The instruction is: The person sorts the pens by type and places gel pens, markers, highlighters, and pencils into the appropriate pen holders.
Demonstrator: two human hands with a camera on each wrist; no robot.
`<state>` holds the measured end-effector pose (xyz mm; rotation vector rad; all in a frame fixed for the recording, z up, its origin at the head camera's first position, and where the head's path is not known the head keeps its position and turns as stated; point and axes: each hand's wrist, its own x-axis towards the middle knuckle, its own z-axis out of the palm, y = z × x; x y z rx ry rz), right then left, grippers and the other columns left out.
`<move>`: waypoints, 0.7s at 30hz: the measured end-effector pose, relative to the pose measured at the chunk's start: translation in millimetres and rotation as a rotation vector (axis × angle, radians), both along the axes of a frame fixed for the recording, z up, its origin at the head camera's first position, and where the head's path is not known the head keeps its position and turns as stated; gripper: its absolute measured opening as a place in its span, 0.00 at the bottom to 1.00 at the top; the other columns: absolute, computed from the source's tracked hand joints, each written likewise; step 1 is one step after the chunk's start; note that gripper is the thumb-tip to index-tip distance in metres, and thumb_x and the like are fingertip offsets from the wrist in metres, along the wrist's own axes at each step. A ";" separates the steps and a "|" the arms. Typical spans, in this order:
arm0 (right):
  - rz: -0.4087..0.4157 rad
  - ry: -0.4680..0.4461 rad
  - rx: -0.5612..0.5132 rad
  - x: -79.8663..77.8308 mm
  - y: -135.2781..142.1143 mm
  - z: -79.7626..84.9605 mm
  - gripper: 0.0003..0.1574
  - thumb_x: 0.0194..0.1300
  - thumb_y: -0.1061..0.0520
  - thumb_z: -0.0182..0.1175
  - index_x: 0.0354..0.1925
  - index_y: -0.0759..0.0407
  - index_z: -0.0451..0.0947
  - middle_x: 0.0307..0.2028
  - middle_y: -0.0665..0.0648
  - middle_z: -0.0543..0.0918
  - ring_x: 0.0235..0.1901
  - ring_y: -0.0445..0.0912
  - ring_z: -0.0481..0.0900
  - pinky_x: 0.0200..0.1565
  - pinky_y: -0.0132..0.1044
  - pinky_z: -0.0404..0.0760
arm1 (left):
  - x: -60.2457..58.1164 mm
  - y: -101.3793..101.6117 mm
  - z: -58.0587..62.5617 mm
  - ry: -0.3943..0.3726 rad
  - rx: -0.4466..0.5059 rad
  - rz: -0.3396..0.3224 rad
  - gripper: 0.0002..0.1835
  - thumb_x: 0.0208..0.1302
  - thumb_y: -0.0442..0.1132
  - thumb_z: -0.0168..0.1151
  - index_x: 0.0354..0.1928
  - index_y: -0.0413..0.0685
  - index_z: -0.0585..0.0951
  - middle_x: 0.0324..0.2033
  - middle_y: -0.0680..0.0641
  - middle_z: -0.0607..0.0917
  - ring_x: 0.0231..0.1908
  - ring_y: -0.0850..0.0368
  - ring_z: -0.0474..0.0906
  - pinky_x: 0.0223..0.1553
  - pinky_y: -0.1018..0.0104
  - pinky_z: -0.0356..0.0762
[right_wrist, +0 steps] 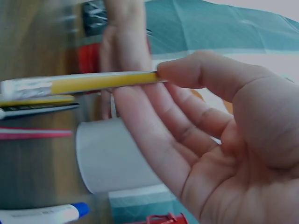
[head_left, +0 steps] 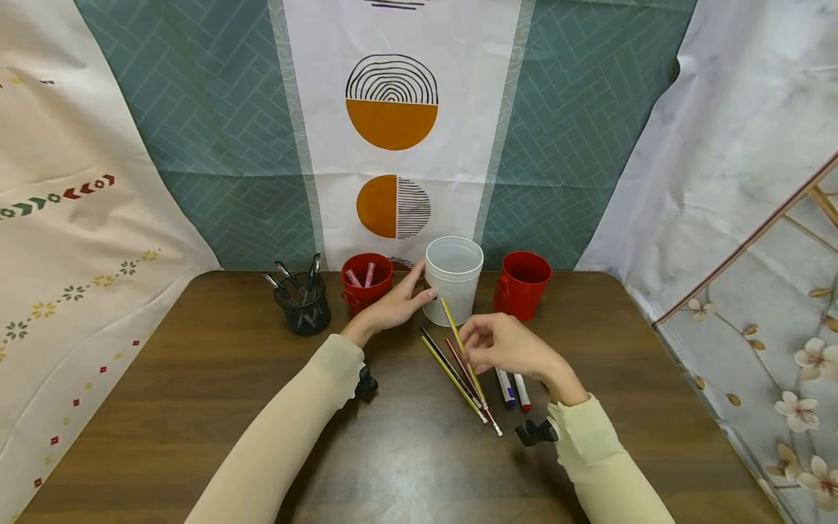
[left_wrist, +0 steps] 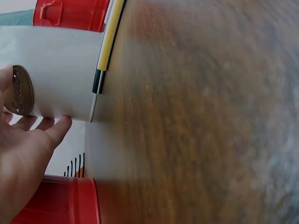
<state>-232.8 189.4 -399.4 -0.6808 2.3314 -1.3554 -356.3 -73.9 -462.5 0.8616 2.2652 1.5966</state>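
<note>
My left hand [head_left: 395,302] rests against the left side of a white metal bucket [head_left: 462,295], thumb toward the front and fingers along its side. An oval brown label [left_wrist: 22,91] shows on the bucket beside the thumb. In my right hand [head_left: 507,346] a yellow pencil [right_wrist: 93,84] is pinched between thumb and fingers; its eraser end points toward me. The held pencil slants over several more pencils [head_left: 452,376], black, yellow and red, lying on the table in front of the bucket. Partly under the right hand lie a blue-capped marker [head_left: 507,393] and a red-capped marker [head_left: 523,394].
Left of the white bucket stands a red bucket [head_left: 354,300] with pink sticks [head_left: 369,274] in it. Further left is a black mesh cup [head_left: 309,318] holding several dark pens. Another red bucket [head_left: 521,291] stands to the right. Patterned cloth [head_left: 249,145] hangs behind the wooden table [head_left: 216,393].
</note>
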 end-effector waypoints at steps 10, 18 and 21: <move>-0.145 0.101 -0.195 -7.5 19.1 19.7 0.12 0.71 0.66 0.67 0.50 0.67 0.79 0.40 0.69 0.87 0.35 0.60 0.90 0.43 0.45 0.91 | -0.4 1.1 -3.1 0.007 -0.007 -0.004 0.45 0.83 0.49 0.55 0.87 0.64 0.37 0.86 0.54 0.41 0.83 0.44 0.48 0.79 0.44 0.57; -0.261 0.160 -0.345 -23.1 19.3 33.6 0.17 0.69 0.69 0.68 0.53 0.76 0.75 0.42 0.69 0.85 0.35 0.51 0.91 0.43 0.48 0.91 | -1.4 -0.1 -3.9 0.001 -0.019 0.012 0.45 0.82 0.51 0.56 0.87 0.67 0.38 0.86 0.57 0.42 0.84 0.46 0.48 0.79 0.45 0.56; -0.311 0.208 -0.381 -33.2 18.9 39.9 0.16 0.70 0.69 0.68 0.52 0.74 0.76 0.40 0.63 0.86 0.35 0.48 0.91 0.44 0.48 0.90 | -2.0 -0.7 -4.3 0.009 -0.017 0.009 0.46 0.82 0.51 0.56 0.87 0.67 0.38 0.86 0.57 0.41 0.83 0.47 0.48 0.80 0.46 0.56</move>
